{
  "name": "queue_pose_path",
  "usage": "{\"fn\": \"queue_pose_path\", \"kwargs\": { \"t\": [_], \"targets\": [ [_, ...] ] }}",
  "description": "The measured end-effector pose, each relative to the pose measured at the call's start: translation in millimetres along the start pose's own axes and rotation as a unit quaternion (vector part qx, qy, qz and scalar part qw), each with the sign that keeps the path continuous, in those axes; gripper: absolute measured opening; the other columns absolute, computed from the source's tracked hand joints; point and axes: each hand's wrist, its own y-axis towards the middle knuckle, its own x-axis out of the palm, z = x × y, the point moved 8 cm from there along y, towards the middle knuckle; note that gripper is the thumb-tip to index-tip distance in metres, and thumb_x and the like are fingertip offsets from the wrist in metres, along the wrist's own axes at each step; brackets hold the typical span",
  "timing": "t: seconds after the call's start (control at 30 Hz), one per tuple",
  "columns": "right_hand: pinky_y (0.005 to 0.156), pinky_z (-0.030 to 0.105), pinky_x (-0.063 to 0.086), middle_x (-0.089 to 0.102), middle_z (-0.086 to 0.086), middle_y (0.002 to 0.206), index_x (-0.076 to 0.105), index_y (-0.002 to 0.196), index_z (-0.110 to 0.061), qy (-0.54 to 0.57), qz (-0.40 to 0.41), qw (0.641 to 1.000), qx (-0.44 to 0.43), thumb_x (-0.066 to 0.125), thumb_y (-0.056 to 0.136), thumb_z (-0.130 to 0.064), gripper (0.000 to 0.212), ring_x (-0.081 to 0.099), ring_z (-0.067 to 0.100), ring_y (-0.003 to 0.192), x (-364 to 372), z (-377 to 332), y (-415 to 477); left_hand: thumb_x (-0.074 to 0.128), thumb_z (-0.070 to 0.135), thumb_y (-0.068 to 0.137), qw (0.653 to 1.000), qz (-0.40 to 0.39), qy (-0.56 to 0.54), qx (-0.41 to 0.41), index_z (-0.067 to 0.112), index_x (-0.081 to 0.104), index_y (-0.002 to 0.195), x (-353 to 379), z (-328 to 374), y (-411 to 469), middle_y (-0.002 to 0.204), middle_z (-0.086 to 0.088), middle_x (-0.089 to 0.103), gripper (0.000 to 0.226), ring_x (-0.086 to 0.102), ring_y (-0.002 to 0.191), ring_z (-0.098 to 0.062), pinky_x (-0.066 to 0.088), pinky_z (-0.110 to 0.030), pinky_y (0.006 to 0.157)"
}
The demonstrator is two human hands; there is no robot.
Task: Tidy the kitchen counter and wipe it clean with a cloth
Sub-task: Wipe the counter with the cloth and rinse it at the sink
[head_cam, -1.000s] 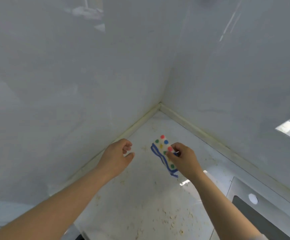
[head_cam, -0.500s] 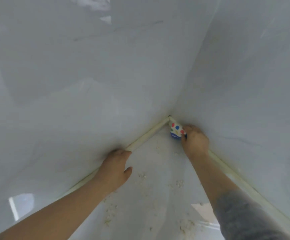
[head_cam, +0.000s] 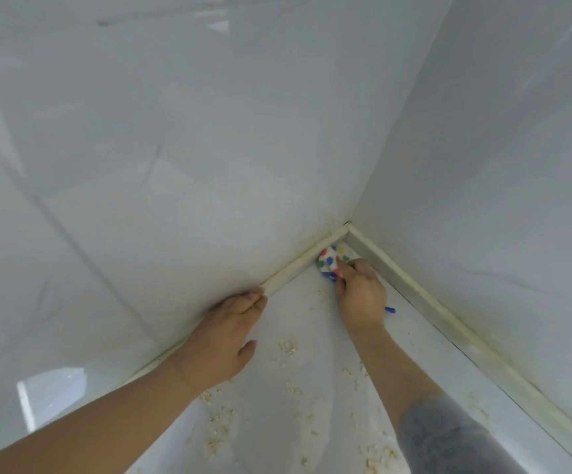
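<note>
Two glossy pale walls (head_cam: 175,165) meet in a corner at about 3 o'clock from the middle of the view. A cream trim strip (head_cam: 298,265) runs along their foot where they join the white surface (head_cam: 277,429). The cloth (head_cam: 329,260), white with red, blue and green dots, is bunched right in that corner at 4 o'clock. It lies on the surface and touches the trim. The right hand (head_cam: 363,295) holds it from behind, its grip curled round the cloth, and a blue edge of the fabric peeks out at the wrist side. A grey sleeve (head_cam: 448,436) covers that forearm at 5 o'clock. The left hand (head_cam: 223,336) lies at 7 o'clock with its grip spread. Its fingers are straight along the trim and its thumb is held apart (nothing is in it). Pale crumbs (head_cam: 288,347) are scattered on the surface at 6 o'clock, between the two forearms.
</note>
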Motion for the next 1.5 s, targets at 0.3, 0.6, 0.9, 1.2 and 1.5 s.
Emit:
{"fn": "queue_pose_path", "kwargs": {
  "t": [0.3, 0.6, 0.9, 1.2, 1.5],
  "targets": [
    [0.064, 0.032, 0.050, 0.062, 0.002, 0.091, 0.072, 0.102, -0.017, 0.149, -0.109, 0.983, -0.016, 0.057, 0.088, -0.018, 0.021, 0.061, 0.022, 0.077, 4, -64, -72, 0.071, 0.025, 0.077, 0.997, 0.011, -0.072, 0.003, 0.008, 0.036, 0.147, -8, -3, 1, 0.152, -0.004, 0.034, 0.080, 0.038, 0.137, -0.019, 0.016, -0.026, 0.113],
    [0.064, 0.030, 0.043, 0.062, 0.004, 0.106, 0.069, 0.106, -0.016, 0.087, -0.012, 0.992, 0.089, 0.052, 0.095, -0.020, 0.020, 0.061, 0.027, 0.085, -74, 8, -35, 0.060, 0.033, 0.088, 0.997, -0.022, -0.068, 0.003, 0.014, 0.013, 0.152, 2, -4, 2, 0.160, 0.000, 0.010, 0.083, 0.015, 0.146, -0.014, 0.007, -0.020, 0.115],
    [0.069, 0.033, 0.046, 0.068, 0.012, 0.107, 0.060, 0.126, -0.016, -0.038, -0.063, 0.986, 0.153, 0.043, 0.099, -0.023, 0.033, 0.061, 0.034, 0.093, -28, 62, -37, 0.064, 0.032, 0.083, 0.998, -0.021, -0.057, 0.007, 0.012, 0.017, 0.152, 2, -5, 1, 0.159, -0.002, 0.014, 0.085, 0.021, 0.145, -0.018, 0.008, -0.025, 0.115],
    [0.080, 0.031, 0.054, 0.070, -0.002, 0.110, 0.071, 0.109, -0.019, 0.066, -0.036, 0.995, 0.068, 0.064, 0.087, -0.014, 0.023, 0.065, 0.022, 0.095, -25, -1, -105, 0.057, 0.036, 0.089, 0.997, -0.037, -0.061, -0.001, 0.016, 0.005, 0.153, 4, -4, 3, 0.161, 0.003, 0.001, 0.085, 0.007, 0.147, -0.013, 0.007, -0.022, 0.119],
    [0.069, 0.031, 0.053, 0.072, -0.002, 0.097, 0.069, 0.111, -0.025, 0.109, -0.010, 0.987, 0.116, 0.053, 0.094, -0.019, 0.024, 0.067, 0.022, 0.083, -66, 8, -66, 0.056, 0.039, 0.089, 0.998, -0.051, -0.044, 0.002, 0.016, 0.001, 0.153, 5, -2, 2, 0.161, 0.003, -0.004, 0.087, 0.006, 0.147, -0.014, 0.008, -0.024, 0.119]
  ]
}}
